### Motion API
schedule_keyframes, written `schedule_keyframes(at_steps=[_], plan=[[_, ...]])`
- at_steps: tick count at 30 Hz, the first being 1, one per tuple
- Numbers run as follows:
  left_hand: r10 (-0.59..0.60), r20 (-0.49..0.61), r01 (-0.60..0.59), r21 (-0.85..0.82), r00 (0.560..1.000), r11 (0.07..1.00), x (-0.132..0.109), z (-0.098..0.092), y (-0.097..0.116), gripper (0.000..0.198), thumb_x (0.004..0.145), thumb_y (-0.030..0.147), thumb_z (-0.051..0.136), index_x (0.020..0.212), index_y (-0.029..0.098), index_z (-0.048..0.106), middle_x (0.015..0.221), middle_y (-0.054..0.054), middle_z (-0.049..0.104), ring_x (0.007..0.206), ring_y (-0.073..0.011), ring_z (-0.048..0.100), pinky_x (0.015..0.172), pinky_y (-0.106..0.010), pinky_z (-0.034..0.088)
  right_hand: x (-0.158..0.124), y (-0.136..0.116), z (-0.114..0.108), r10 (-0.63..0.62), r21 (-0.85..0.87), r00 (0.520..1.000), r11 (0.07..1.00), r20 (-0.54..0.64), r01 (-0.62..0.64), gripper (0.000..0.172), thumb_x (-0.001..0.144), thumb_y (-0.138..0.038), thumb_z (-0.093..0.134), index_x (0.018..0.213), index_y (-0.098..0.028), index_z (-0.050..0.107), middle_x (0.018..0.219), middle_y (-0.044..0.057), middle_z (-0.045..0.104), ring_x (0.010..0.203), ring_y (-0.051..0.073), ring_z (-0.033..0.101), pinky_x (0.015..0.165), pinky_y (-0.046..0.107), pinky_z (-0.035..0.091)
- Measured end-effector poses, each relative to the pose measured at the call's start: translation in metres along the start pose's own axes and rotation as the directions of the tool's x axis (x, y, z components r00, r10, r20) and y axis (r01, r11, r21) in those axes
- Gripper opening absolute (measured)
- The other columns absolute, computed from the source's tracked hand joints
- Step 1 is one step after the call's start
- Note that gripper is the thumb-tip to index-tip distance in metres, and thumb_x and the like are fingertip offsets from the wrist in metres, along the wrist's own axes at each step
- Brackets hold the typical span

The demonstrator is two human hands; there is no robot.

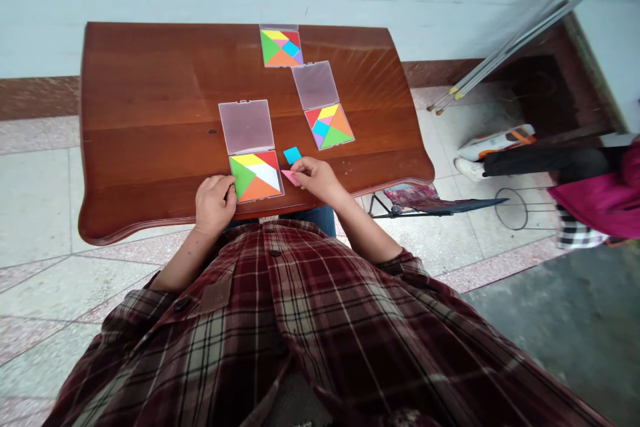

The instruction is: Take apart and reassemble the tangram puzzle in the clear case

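Observation:
An open clear plastic tangram case lies near the table's front edge, its lid folded back. Inside its tray are a green triangle, an orange triangle, a yellow piece and a red piece, around a white gap. My left hand rests at the tray's left edge, fingers curled against it; whether it grips the case is hidden. Just right of the tray, my right hand pinches a pink triangle. A blue square lies on the table beyond those fingers.
Two more filled tangram cases lie on the brown wooden table: one open at right, one at the back edge. Right of the table stand a folding chair, crutches and a seated person's leg.

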State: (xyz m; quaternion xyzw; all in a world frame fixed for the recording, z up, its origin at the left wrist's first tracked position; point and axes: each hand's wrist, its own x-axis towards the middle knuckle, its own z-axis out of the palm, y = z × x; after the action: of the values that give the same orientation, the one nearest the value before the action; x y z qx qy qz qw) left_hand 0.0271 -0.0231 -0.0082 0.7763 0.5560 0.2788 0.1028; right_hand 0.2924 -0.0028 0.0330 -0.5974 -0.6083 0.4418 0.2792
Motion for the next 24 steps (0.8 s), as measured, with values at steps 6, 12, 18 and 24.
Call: schedule_keyframes(at_steps=[6, 12, 18, 24], plan=[[-0.013, 0.017, 0.013, -0.012, 1.0, 1.0, 0.001, -0.001, 0.002, 0.025, 0.088, 0.024, 0.043, 0.098, 0.019, 0.065, 0.096, -0.008, 0.068, 0.088, -0.0231, 0.059, 0.082, -0.038, 0.045, 0.001, -0.024, 0.032, -0.053, -0.424, 0.999, 0.904, 0.003, 0.05, 0.007, 0.085, -0.021, 0.05, 0.087, -0.019, 0.057, 0.085, 0.004, 0.067, 0.077, 0.017, 0.06, 0.07, 0.027, 0.043], [-0.011, 0.016, 0.012, -0.031, 1.0, 0.999, 0.001, -0.002, 0.004, 0.025, 0.088, 0.024, 0.042, 0.097, 0.019, 0.065, 0.095, -0.009, 0.068, 0.087, -0.0232, 0.058, 0.082, -0.039, 0.045, -0.002, -0.035, 0.041, -0.021, -0.682, 0.993, 0.725, 0.117, 0.096, 0.02, 0.088, -0.016, 0.043, 0.103, -0.016, 0.057, 0.104, 0.013, 0.067, 0.089, 0.023, 0.063, 0.071, 0.03, 0.043], [-0.006, 0.011, 0.006, -0.018, 1.0, 1.0, 0.001, -0.002, 0.004, 0.025, 0.089, 0.025, 0.042, 0.096, 0.019, 0.066, 0.095, -0.008, 0.068, 0.085, -0.0229, 0.058, 0.081, -0.038, 0.045, 0.0, -0.028, 0.029, -0.101, -0.599, 0.993, 0.792, 0.059, 0.116, 0.016, 0.088, -0.018, 0.044, 0.097, -0.019, 0.058, 0.096, 0.007, 0.069, 0.084, 0.019, 0.062, 0.071, 0.027, 0.042], [-0.008, 0.013, 0.008, -0.024, 1.0, 1.0, 0.0, -0.001, 0.003, 0.025, 0.088, 0.024, 0.044, 0.098, 0.02, 0.066, 0.096, -0.009, 0.068, 0.087, -0.0234, 0.059, 0.082, -0.039, 0.045, 0.002, 0.006, -0.024, -0.04, -0.504, 0.966, 0.858, -0.256, -0.098, 0.013, 0.087, -0.026, 0.046, 0.091, -0.02, 0.057, 0.08, 0.004, 0.067, 0.073, 0.018, 0.06, 0.07, 0.028, 0.041]])
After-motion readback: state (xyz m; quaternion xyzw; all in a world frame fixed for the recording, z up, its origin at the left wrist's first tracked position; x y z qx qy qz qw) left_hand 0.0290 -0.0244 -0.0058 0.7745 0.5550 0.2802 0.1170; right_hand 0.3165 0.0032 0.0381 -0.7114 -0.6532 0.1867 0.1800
